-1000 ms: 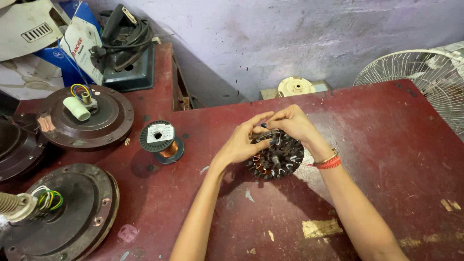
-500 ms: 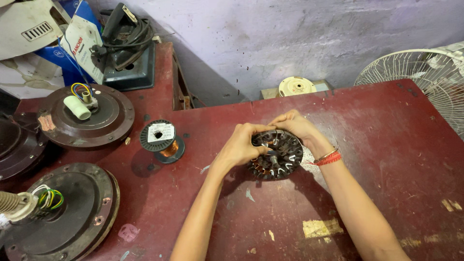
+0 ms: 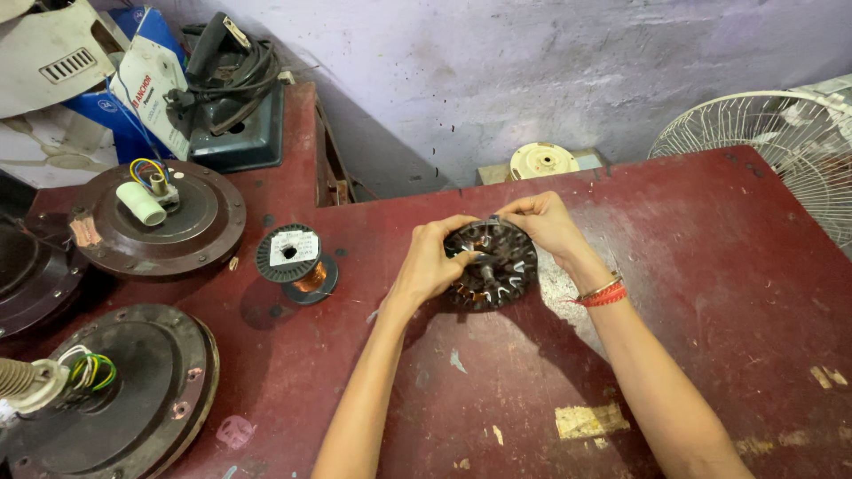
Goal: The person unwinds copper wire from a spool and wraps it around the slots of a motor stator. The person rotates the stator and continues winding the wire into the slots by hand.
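Red desk (image 3: 710, 293), paint worn and chipped, fills most of the view. White fan guard (image 3: 772, 142) stands at its far right edge. Two brown fan motor housings on the left: one far (image 3: 191, 235) with a white cylinder and coloured wires on top, one near (image 3: 142, 390) with green/yellow wires at the shaft. Dark iron (image 3: 232, 106) with coiled cord sits behind the far housing. Wound stator (image 3: 493, 262), dark, slotted, copper windings showing, is mid-desk, tilted up between both hands. Left hand (image 3: 430, 262) closed around its left rim. Right hand (image 3: 546, 222) with fingertips pinched at the top edge; what they pinch is too small to tell. Copper wire spool (image 3: 297, 257) lies left of the stator, apart from it.
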